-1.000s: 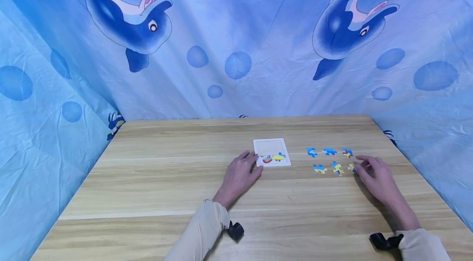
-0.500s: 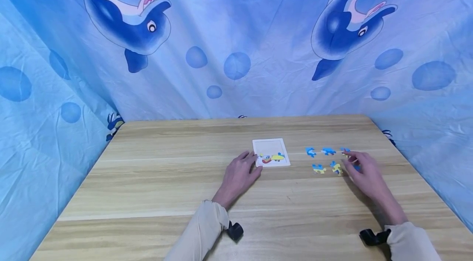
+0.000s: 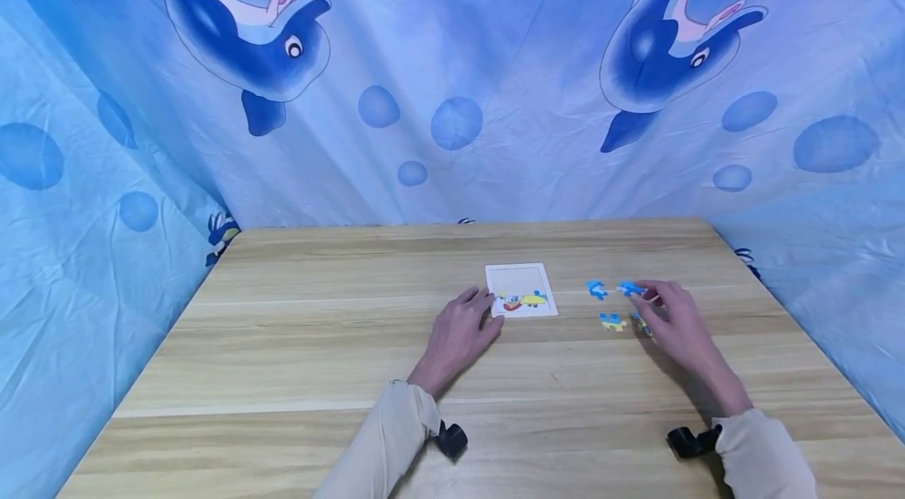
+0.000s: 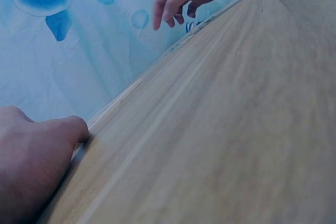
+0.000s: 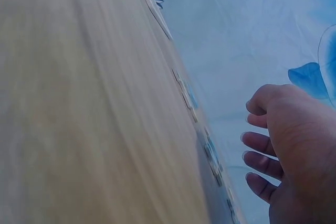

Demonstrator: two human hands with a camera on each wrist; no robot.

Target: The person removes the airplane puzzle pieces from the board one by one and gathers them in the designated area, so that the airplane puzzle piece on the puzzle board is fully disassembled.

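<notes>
Pale wood grain streaks left to right across the tabletop [image 3: 283,342], and blue curtain [image 3: 523,169] rises beyond the far edge and along both sides, slightly wrinkled, with round bubbles, a dolphin [image 3: 254,51] on the left and another dolphin [image 3: 646,63] on the right! Right of centre lies the white-bordered puzzle board [image 3: 514,277], a colourful strip along its near part. The left hand [image 3: 458,332] rests at its left side, fingers relaxed, touching the near-left corner. And over on the right, four puzzle pieces show: two far, two near, the near-right one partly covered. Above that cluster hangs the right hand [image 3: 680,326], fingers loosely bent, gripping nothing! Pale sleeves [image 3: 385,436] reach in from the near side.
</notes>
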